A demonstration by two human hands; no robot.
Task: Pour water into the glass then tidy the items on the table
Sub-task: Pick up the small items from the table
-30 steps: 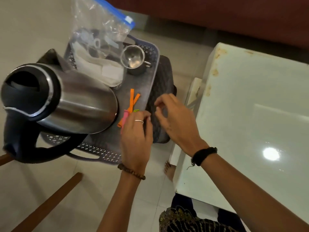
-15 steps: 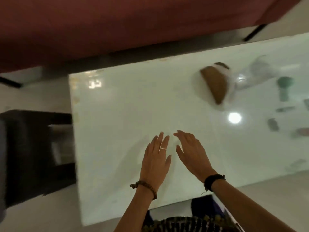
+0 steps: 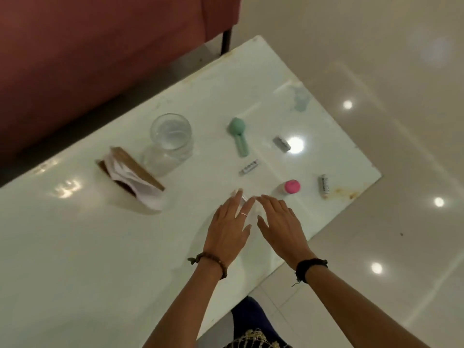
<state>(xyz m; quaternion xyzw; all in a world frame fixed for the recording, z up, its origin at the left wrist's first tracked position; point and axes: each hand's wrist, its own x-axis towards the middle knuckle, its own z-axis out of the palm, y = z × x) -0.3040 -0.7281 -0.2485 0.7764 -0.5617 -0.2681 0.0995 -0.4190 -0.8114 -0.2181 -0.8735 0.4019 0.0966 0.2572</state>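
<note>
- Since 0.5 s ago the view has swung right along the table [image 3: 75, 247]: the glass, blurred at the upper right back then, now sits sharp at 11 o'clock from the hands, and more small items are in frame.
- Both hands have shifted from bare tabletop to the cluster of small items, still side by side, palms down.
- Left hand [image 3: 229, 227]: fingers spread flat, not closed on anything. Fingertips are over a small clear item [image 3: 243, 198]; too blurred to tell what it is or whether they touch it.
- Right hand [image 3: 278, 227]: fingers extended and apart, holding nothing, just beside the left hand.
- Glass [image 3: 170, 139]: upright on the table, clear liquid inside, well apart from the hands.
- Brown holder with white napkins [image 3: 130, 177]: at 9 o'clock of the glass, just beside it, tilted.
- Green scoop [image 3: 238, 131]: at 3 o'clock of the glass, lying flat, handle pointing toward the person.
- White tube [image 3: 248, 168]: lying flat between the scoop and the hands.
- Pink-capped jar [image 3: 291, 187]: at 1 o'clock of the right hand, near its fingertips.
- Grey block [image 3: 281, 143]: at 12 o'clock of the jar.
- Second tube [image 3: 324, 185]: at 3 o'clock of the jar, near the table edge.
- Red sofa [image 3: 100, 46]: beyond the table's far edge.
</note>
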